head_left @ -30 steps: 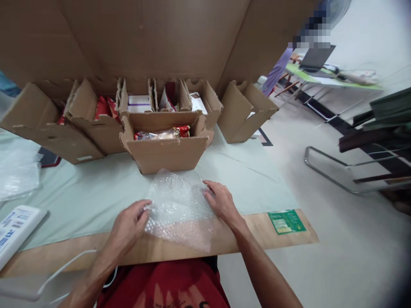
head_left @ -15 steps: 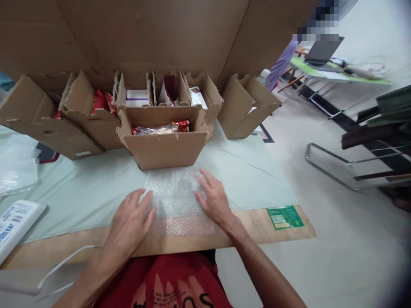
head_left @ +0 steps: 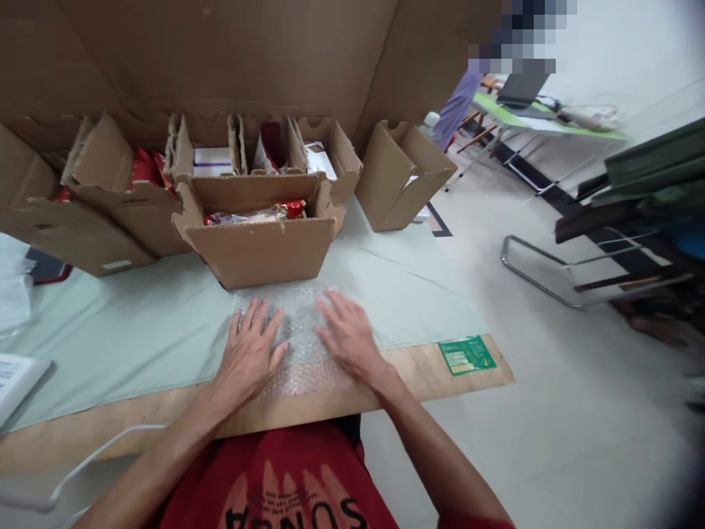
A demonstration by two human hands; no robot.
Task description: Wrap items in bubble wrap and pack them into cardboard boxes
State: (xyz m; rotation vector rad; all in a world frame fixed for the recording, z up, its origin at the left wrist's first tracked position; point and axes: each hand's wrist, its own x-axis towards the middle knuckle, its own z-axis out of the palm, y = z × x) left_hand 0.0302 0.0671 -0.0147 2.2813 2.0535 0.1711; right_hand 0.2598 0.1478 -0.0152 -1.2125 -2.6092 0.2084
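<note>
A packing station in a plain workroom: an open cardboard box [head_left: 258, 246] of wrapped snacks stands on a mat-covered wooden table [head_left: 418, 367], with stocked cardboard bins [head_left: 110, 213] just behind it, a bubble wrap sheet [head_left: 302, 345] just in front, and another work table [head_left: 551, 125] far to its right.

Upside-down white letters, seemingly SUNGA, on red shirt [head_left: 286, 477], green label [head_left: 465, 355] print illegible

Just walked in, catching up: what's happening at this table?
A person in a red shirt presses both hands flat on a sheet of bubble wrap lying on the pale green mat. The left hand covers its left part, the right hand its right. Just beyond stands an open cardboard box with red packets inside.
</note>
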